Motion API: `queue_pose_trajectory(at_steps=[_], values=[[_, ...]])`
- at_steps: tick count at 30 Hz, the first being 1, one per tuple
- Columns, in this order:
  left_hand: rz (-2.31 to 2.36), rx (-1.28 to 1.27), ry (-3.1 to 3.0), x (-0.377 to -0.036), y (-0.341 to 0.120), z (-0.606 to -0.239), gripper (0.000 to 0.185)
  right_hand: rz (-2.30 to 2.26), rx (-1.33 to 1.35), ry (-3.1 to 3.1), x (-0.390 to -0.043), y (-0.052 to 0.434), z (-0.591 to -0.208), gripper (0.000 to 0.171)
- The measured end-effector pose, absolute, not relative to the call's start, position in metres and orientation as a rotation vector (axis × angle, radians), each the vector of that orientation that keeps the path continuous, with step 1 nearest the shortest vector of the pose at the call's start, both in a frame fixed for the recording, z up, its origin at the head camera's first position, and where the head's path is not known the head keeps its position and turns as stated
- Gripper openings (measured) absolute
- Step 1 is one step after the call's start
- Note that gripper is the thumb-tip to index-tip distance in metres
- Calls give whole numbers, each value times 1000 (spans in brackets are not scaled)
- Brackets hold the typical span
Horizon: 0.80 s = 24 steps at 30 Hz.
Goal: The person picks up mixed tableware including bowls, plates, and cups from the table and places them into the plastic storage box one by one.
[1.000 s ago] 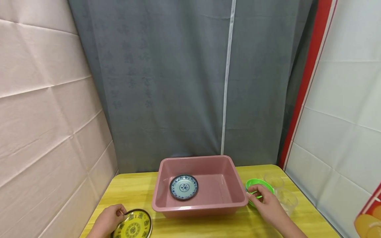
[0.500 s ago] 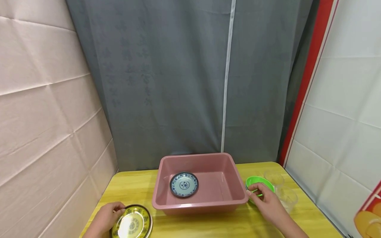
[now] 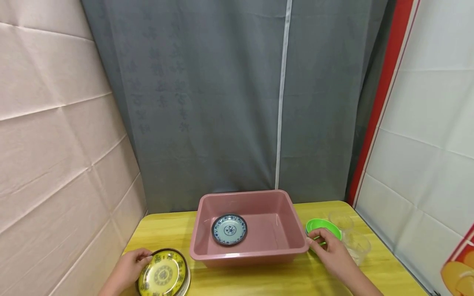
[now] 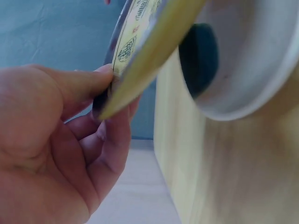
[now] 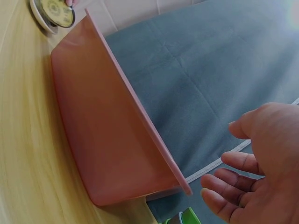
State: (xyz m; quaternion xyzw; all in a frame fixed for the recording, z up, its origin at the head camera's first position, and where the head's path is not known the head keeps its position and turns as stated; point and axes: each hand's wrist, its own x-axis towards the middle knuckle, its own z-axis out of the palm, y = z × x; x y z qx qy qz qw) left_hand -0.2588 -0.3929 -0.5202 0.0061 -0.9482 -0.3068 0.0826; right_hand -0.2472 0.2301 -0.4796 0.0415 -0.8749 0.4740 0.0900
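Note:
My left hand point(image 3: 127, 269) pinches the edge of a yellow patterned plate point(image 3: 163, 273) with a dark rim, at the table's front left. The left wrist view has the thumb on one face of this plate and fingers on the other. Under it, a white dish point(image 4: 247, 88) shows, apart from the raised plate's edge. My right hand point(image 3: 332, 250) hovers by the right front corner of a pink basin point(image 3: 255, 260), over green bowls point(image 3: 321, 224). Its fingers are loosely bent with nothing between them. A blue-and-white plate point(image 3: 229, 230) lies inside the basin, on the left.
Right of the green bowls stand clear containers point(image 3: 357, 244) near the table's right edge. A grey curtain point(image 3: 222, 102) hangs behind the yellow wooden table point(image 3: 166, 226). Pale cloth walls point(image 3: 55, 144) close in on both sides.
My left hand has lifted and tilted the yellow plate slightly, shifting a little up and left, so more of the white dish below shows. My right hand stays in nearly the same place.

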Motion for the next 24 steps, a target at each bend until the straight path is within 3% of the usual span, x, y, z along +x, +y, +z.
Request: queue_pose_trajectory(at_steps=[24], values=[[-1528,290,-2718,-245,-413,-462,36,1432,169,-2562,-244,233,-474,17]])
